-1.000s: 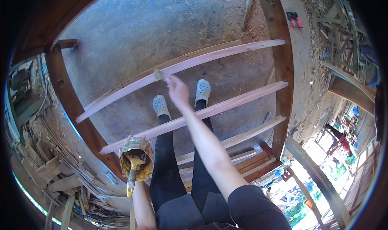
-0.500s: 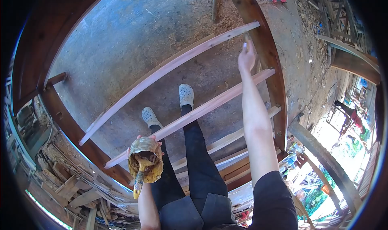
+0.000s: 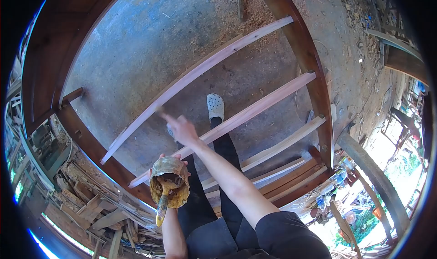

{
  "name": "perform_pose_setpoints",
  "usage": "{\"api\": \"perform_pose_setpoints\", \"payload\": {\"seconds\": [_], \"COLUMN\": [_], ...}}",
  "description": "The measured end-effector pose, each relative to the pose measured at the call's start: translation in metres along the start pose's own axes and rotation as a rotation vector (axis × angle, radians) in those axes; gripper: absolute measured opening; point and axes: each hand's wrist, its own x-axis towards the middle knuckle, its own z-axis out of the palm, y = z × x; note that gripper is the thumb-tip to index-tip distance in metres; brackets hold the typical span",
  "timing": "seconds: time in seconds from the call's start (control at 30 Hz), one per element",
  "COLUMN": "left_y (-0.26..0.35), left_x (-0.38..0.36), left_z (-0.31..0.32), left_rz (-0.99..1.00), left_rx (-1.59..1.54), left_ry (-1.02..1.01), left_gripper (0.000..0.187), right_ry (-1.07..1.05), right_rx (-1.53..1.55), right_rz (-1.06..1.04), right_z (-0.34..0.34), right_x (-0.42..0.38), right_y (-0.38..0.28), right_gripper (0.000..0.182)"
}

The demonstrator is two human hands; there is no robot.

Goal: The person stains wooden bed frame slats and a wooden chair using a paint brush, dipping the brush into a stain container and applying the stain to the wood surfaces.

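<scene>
My left hand (image 3: 178,156) is wrapped round a stained, crusted pot (image 3: 169,171), tilted so its dark opening shows. A brush with a yellow-tipped handle (image 3: 161,210) rests inside, its handle sticking out over the rim. Over the frame's left half, my right hand (image 3: 183,130) is closed on something small and brownish, too blurred to make out, beside the upper pale slat (image 3: 200,69). Beneath my right wrist runs the middle pale slat (image 3: 259,107). Both slats span the dark brown wooden frame (image 3: 314,61).
Lower slats (image 3: 282,144) cross the frame near my legs. My feet, in pale clogs (image 3: 215,106), stand on the concrete floor (image 3: 132,54) inside it. Wood scraps (image 3: 107,218) pile up at lower left. Sawdust (image 3: 261,13) lies at the top, and a beam (image 3: 375,186) stands at right.
My right hand has swung from the frame's right side across to the left, near the upper slat. The view has shifted slightly; my left hand still holds the pot.
</scene>
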Motion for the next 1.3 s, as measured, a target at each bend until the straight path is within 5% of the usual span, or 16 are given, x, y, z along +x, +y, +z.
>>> {"api": "perform_pose_setpoints", "payload": {"seconds": [0.13, 0.23, 0.27, 0.37, 0.57, 0.63, 0.7, 0.77, 0.97, 1.3], "left_y": [0.009, 0.009, 0.008, -0.001, -0.020, -0.024, -0.026, -0.025, -0.026, -0.041], "left_x": [-0.002, -0.003, -0.002, 0.003, 0.013, 0.015, 0.017, 0.018, 0.022, 0.026], "left_z": [0.004, 0.008, 0.009, 0.016, 0.053, 0.061, 0.065, 0.064, 0.067, 0.064], "left_rz": [-0.002, 0.000, 0.002, -0.007, -0.063, -0.072, -0.073, -0.088, -0.114, -0.160], "left_rx": [0.010, 0.056, 0.077, 0.092, 0.102, 0.119, 0.132, 0.151, 0.194, 0.223], "left_ry": [-0.014, -0.015, -0.007, 0.004, 0.108, 0.147, 0.144, 0.138, 0.122, 0.069], "left_gripper": [0.068, 0.067, 0.066, 0.066, 0.065, 0.064, 0.063, 0.063, 0.067, 0.063], "right_ry": [-0.222, 0.030, 0.302, 0.262, 0.601, 0.793, 0.981, 1.162, 1.098, 0.589], "right_rx": [0.098, 0.197, 0.307, 0.254, 0.166, 0.353, 0.333, 0.826, 1.439, 1.481], "right_rz": [-0.056, 0.086, -0.116, 0.045, 0.039, 0.140, -0.014, 0.189, 0.066, 0.128], "right_z": [0.009, -0.059, -0.063, -0.163, -0.322, -0.358, -0.382, -0.401, -0.389, -0.216], "right_x": [0.003, 0.019, 0.036, 0.046, 0.054, 0.060, 0.067, 0.072, 0.093, 0.046], "right_y": [0.008, 0.023, 0.060, 0.103, 0.166, 0.183, 0.206, 0.218, 0.256, 0.199], "right_gripper": [0.048, 0.043, 0.037, 0.034, 0.035, 0.033, 0.036, 0.039, 0.042, 0.038]}}
